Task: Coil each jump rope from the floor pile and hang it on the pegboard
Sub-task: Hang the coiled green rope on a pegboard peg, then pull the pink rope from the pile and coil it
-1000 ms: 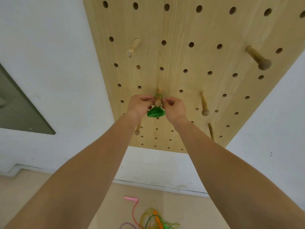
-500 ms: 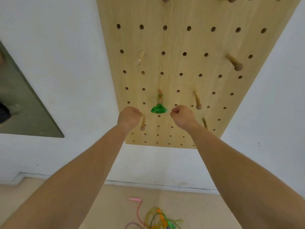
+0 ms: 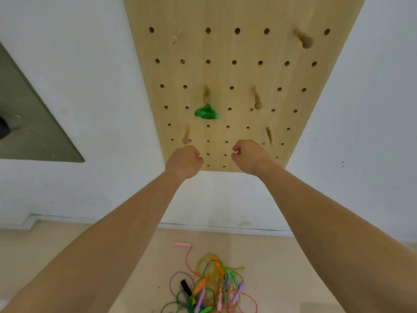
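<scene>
Dropped left hand [image 3: 184,162] and right hand [image 3: 249,155] off green rope [image 3: 206,112], hung on peg [image 3: 206,91]; fingers [image 3: 237,150] curled, empty. Next: grab another from pile [image 3: 209,288].

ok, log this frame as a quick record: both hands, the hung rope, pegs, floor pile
left hand: fist, holding nothing
right hand: fist, holding nothing
green rope: coiled, hanging on the pegboard, above both hands
bare peg: right of the green rope; more bare ones around
floor pile: tangled ropes, several colours, below the pegboard
</scene>
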`<state>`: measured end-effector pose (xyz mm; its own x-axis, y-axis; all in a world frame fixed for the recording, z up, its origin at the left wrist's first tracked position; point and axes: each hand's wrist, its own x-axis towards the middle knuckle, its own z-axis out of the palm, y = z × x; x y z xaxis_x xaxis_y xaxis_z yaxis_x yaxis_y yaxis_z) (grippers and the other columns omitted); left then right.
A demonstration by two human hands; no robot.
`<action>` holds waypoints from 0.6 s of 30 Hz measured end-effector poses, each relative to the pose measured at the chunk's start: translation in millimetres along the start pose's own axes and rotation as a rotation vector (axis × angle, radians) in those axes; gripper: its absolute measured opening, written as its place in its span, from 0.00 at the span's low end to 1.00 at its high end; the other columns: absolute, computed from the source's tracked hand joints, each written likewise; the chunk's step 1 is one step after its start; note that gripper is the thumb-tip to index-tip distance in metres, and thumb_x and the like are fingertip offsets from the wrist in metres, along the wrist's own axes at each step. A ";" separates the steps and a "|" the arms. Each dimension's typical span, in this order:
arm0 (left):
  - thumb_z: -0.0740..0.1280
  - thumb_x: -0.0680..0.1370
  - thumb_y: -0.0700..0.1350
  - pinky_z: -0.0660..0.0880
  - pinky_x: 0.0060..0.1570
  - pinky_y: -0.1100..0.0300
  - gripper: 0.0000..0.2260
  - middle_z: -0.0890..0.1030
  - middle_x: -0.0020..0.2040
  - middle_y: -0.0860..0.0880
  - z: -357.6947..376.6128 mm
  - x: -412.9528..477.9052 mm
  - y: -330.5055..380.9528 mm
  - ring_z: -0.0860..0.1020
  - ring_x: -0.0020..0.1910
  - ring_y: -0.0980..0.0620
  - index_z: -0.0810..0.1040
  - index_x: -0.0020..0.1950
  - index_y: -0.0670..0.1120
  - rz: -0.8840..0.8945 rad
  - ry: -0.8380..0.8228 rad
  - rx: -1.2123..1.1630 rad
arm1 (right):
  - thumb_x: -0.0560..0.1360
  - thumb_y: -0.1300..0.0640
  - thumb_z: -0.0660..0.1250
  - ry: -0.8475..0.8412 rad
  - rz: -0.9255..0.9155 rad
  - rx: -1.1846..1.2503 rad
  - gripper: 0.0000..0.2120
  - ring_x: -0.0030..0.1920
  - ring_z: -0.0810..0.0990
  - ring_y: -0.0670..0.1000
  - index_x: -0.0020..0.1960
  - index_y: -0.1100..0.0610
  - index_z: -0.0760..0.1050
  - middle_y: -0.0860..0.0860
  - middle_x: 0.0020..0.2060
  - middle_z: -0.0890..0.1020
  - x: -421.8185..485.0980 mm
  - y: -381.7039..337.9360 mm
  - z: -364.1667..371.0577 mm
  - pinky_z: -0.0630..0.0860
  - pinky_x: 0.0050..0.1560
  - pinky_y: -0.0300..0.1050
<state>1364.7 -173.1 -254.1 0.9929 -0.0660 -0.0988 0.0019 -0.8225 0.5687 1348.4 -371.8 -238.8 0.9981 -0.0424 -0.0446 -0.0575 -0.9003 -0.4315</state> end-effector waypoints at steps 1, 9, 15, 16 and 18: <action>0.61 0.79 0.47 0.76 0.59 0.53 0.17 0.80 0.62 0.49 20.1 -1.2 -5.0 0.78 0.57 0.47 0.76 0.67 0.48 -0.013 -0.005 0.015 | 0.80 0.53 0.59 -0.016 -0.005 -0.008 0.17 0.58 0.77 0.57 0.68 0.55 0.73 0.54 0.62 0.76 -1.7 13.1 15.8 0.77 0.59 0.53; 0.61 0.80 0.48 0.73 0.60 0.54 0.15 0.79 0.63 0.48 212.8 -6.7 -97.8 0.76 0.62 0.45 0.76 0.66 0.49 -0.079 -0.118 0.146 | 0.80 0.51 0.61 -0.203 0.006 -0.052 0.19 0.62 0.76 0.56 0.69 0.53 0.72 0.52 0.64 0.75 -9.5 129.6 214.0 0.75 0.58 0.51; 0.62 0.79 0.47 0.73 0.58 0.55 0.16 0.79 0.63 0.47 352.5 12.8 -207.5 0.76 0.61 0.45 0.76 0.66 0.47 -0.129 -0.187 0.132 | 0.80 0.52 0.61 -0.287 0.046 -0.069 0.19 0.63 0.76 0.56 0.69 0.55 0.71 0.53 0.65 0.76 1.2 204.1 379.5 0.75 0.59 0.51; 0.62 0.79 0.47 0.73 0.59 0.55 0.17 0.78 0.64 0.46 375.1 15.0 -225.9 0.76 0.62 0.45 0.75 0.67 0.47 -0.136 -0.198 0.127 | 0.80 0.52 0.61 -0.297 0.049 -0.073 0.19 0.63 0.75 0.56 0.69 0.55 0.71 0.53 0.65 0.76 3.2 214.6 406.2 0.75 0.59 0.51; 0.63 0.80 0.48 0.73 0.60 0.55 0.17 0.78 0.65 0.46 419.4 17.2 -261.5 0.75 0.64 0.45 0.75 0.68 0.47 -0.146 -0.229 0.123 | 0.80 0.52 0.60 -0.318 0.051 -0.079 0.19 0.63 0.75 0.56 0.70 0.55 0.70 0.53 0.65 0.75 5.6 233.5 458.6 0.75 0.59 0.50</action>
<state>1331.5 -196.1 -746.9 0.9304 -0.0563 -0.3623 0.1146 -0.8940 0.4332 1330.6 -383.5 -753.0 0.9366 0.0382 -0.3483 -0.0926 -0.9318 -0.3510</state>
